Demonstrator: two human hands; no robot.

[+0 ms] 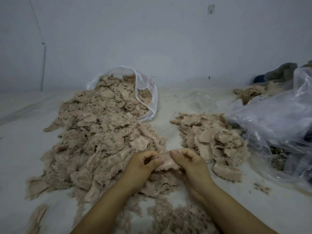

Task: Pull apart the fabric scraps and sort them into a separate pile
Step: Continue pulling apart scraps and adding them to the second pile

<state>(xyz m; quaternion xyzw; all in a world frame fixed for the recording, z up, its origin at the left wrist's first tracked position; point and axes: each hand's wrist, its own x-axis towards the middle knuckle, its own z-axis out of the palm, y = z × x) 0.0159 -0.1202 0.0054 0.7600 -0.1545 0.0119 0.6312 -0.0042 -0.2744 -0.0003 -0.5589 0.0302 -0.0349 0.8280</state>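
Observation:
A big heap of beige fabric scraps (pixel 101 135) spills from a clear bag across the white surface at the left. To the right lies a smaller pile of scraps (pixel 214 141). Low in the middle, my left hand (pixel 141 166) and my right hand (pixel 192 164) both pinch one beige scrap (pixel 166 162) between thumb and fingers, holding it stretched just above the near edge of the big heap. The scrap's lower edge is frayed.
A clear plastic bag (pixel 146 92) lies open at the back of the big heap. A larger crumpled plastic bag (pixel 276 125) with dark contents fills the right side. Loose fluff (pixel 179 218) covers the white surface near me. A wall stands behind.

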